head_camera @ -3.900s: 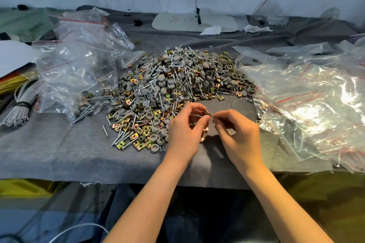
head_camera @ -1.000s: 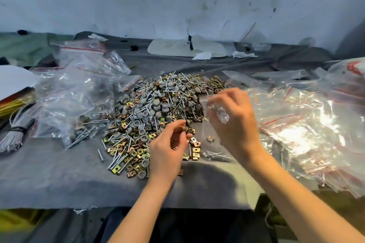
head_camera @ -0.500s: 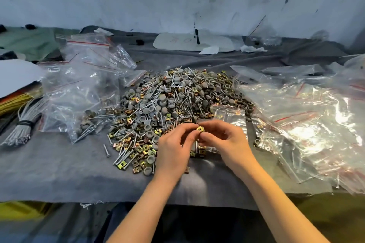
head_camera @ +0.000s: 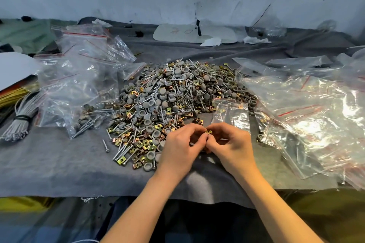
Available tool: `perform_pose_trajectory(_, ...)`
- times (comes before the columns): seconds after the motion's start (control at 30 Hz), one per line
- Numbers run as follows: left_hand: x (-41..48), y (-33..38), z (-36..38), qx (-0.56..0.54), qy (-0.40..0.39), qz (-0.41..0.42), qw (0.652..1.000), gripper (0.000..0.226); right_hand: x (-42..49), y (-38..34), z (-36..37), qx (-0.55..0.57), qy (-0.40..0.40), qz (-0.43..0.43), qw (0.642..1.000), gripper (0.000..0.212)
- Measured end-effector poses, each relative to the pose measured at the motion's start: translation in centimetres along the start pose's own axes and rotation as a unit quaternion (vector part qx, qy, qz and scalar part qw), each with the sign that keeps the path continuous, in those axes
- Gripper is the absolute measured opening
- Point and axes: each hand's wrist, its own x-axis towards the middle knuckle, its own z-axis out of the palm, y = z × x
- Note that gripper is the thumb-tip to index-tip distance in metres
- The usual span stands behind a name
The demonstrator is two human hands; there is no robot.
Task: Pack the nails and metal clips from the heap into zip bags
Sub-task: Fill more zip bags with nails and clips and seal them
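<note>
We see both hands meeting over the near edge of the grey felt cloth (head_camera: pixel 59 163), just in front of the heap of grey-capped nails, silver screws and yellow-gold clips (head_camera: pixel 167 100). The left hand (head_camera: pixel 181 144) and the right hand (head_camera: pixel 231 144) face each other with fingers curled, and their fingertips come together on one small yellow-gold square metal clip (head_camera: pixel 208 132), pinched between them just above the cloth. Whether either palm hides more pieces we cannot tell.

Just beyond the right hand lies a small clear zip bag (head_camera: pixel 233 112), flat on the cloth at the heap's right edge, with a few clips showing through it. Further right we see a wide pile of clear zip bags with red seal lines (head_camera: pixel 306 114), overlapping one another. On the left stands a mound of clear zip bags holding nails and clips (head_camera: pixel 79 85), touching the heap's left edge. A single loose silver nail (head_camera: pixel 105 145) lies apart on the cloth near the heap's front left.

At the far left rest a tied bundle of grey wires (head_camera: pixel 17 122) and a white sheet (head_camera: pixel 13 67). At the back, against the wall, lies a white rounded board (head_camera: pixel 177 33) with red handwriting; we make out a ring like an "O", the rest is unreadable.
</note>
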Motion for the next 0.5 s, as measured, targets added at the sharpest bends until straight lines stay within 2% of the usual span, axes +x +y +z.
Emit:
perform_pose_trajectory(0.3, 0.20, 0.32, -0.15, -0.038, -0.020, -0.013, 0.999, 0.015, -0.07, -0.03, -0.07, 0.055, 0.001, 0.023, 0.998, 0.036)
perform_pose_trajectory(0.5, 0.26, 0.38, -0.32, -0.067, -0.034, -0.056, 0.996, 0.019, -0.16, 0.02, -0.19, 0.079, -0.008, 0.025, 0.997, 0.033)
